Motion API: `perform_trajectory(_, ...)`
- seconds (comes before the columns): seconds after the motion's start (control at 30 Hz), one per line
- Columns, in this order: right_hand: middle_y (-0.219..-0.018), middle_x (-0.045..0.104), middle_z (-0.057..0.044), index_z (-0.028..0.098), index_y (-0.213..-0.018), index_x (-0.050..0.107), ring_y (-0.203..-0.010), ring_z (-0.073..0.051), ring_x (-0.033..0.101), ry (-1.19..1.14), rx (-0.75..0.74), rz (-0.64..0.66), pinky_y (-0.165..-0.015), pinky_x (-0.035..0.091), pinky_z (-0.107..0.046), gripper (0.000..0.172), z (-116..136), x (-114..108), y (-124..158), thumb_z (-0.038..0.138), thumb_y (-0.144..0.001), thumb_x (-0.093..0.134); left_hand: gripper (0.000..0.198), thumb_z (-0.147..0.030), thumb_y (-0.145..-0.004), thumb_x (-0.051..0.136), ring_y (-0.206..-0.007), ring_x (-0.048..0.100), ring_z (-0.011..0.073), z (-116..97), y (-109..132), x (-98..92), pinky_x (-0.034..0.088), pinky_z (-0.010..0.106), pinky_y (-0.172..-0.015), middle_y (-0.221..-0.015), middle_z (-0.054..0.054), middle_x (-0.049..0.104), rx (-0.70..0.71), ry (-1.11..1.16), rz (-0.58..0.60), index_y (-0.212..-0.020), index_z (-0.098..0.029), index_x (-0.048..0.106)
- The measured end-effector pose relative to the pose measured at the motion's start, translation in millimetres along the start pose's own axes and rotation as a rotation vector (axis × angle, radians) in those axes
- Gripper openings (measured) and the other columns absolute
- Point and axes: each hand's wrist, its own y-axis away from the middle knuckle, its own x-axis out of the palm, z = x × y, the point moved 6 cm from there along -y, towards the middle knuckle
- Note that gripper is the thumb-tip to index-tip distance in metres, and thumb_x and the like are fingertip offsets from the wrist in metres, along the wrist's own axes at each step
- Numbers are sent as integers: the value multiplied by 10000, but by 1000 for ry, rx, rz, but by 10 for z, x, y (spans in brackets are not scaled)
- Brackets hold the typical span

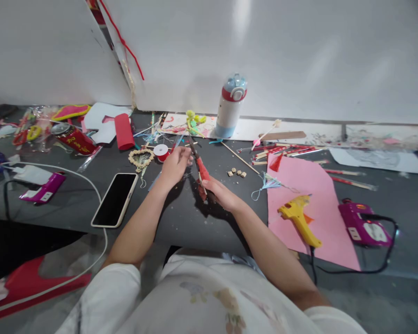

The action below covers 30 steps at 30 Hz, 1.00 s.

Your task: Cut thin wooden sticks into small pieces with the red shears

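Note:
My right hand (pixel 220 191) grips a pair of red-handled shears (pixel 202 170) whose dark jaws point away from me. At the jaws' left side is my left hand (pixel 177 164), its fingers drawn together; whatever they pinch is too small to make out. A white spool (pixel 160 151) with red around it stands just behind the left hand. Left of that lies a heart-shaped beige wreath (pixel 141 159) with a tassel. Several short wooden pieces (pixel 237 172) lie to the right of the shears, near a thin stick (pixel 242 158).
A water bottle (pixel 231 107) stands at the back. To the right, a yellow glue gun (pixel 299 218) rests on pink paper (pixel 320 185), by a purple power strip (pixel 365 223) and wrapped chopsticks (pixel 282 150). On the left are a phone (pixel 114 200), a red can (pixel 74 138) and a white cable (pixel 90 185).

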Motion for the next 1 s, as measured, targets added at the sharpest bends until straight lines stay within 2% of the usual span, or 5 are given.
perform_trajectory(0.13, -668, 531, 14, 205, -818, 473, -597, -129, 479, 80, -19, -92, -532, 351, -263, 411, 33, -45, 1, 608, -865, 542, 716, -815, -758, 529, -945, 711, 244, -25, 135, 309, 541, 366, -812, -1069, 140, 728, -127, 300, 293, -1047, -162, 590)
perform_trajectory(0.23, -695, 522, 15, 206, -825, 475, -627, -127, 467, 108, -79, -98, -563, 371, -269, 386, 90, -41, 8, 583, -880, 537, 833, -793, -584, 717, -1027, 689, 273, -54, 210, 448, 512, 409, -911, -1092, 158, 723, -167, 369, 369, -1092, -147, 578)
perform_trajectory(0.6, -768, 500, -9, 200, -832, 476, -697, -141, 464, 124, -63, -92, -579, 380, -283, 440, 56, -50, 20, 636, -880, 514, 497, -593, -677, 765, -819, 693, 203, -60, 204, 516, 520, 355, -812, -865, 94, 740, -114, 387, 323, -863, -159, 608)
perform_trajectory(0.8, -812, 511, -22, 197, -862, 499, -752, -155, 476, 129, -91, -98, -624, 395, -293, 408, 83, -45, 33, 602, -893, 522, 450, -570, -703, 735, -810, 709, 204, -40, 197, 523, 541, 347, -787, -874, 103, 758, -89, 355, 321, -849, -164, 608)
perform_trajectory(1.0, -718, 480, 10, 213, -824, 453, -646, -137, 435, 146, -77, -64, -614, 393, -306, 416, 90, -27, 34, 619, -904, 495, 449, -570, -704, 726, -832, 724, 225, -41, 204, 522, 548, 354, -793, -865, 104, 762, -97, 346, 323, -851, -164, 605)
